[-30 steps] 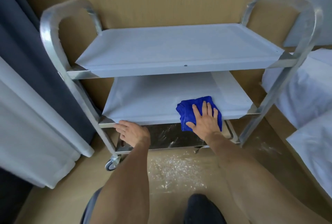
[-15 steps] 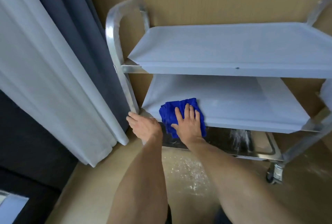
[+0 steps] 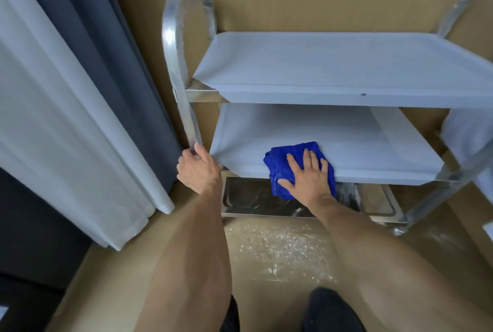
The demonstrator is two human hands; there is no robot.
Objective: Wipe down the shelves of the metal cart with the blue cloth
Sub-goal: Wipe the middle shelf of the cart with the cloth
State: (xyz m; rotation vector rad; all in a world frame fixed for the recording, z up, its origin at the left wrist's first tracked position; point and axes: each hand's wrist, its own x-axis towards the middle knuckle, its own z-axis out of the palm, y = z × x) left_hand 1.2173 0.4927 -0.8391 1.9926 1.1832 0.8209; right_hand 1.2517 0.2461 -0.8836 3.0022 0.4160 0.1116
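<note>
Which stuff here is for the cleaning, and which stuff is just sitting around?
For the cleaning:
- blue cloth, pressed flat under the right hand
- metal cart, its middle shelf being wiped
- left hand, holding the cart's upright post

Just there:
- dark curtain
- white curtain
- white bedding at the right edge

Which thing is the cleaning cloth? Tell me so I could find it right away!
Find the shiny metal cart with three shelves by the tan wall. On the front edge of its middle shelf, under the person's flat right hand, lies the blue cloth. It is the only bright blue thing; the shelves around it are pale grey or bare metal.
</note>
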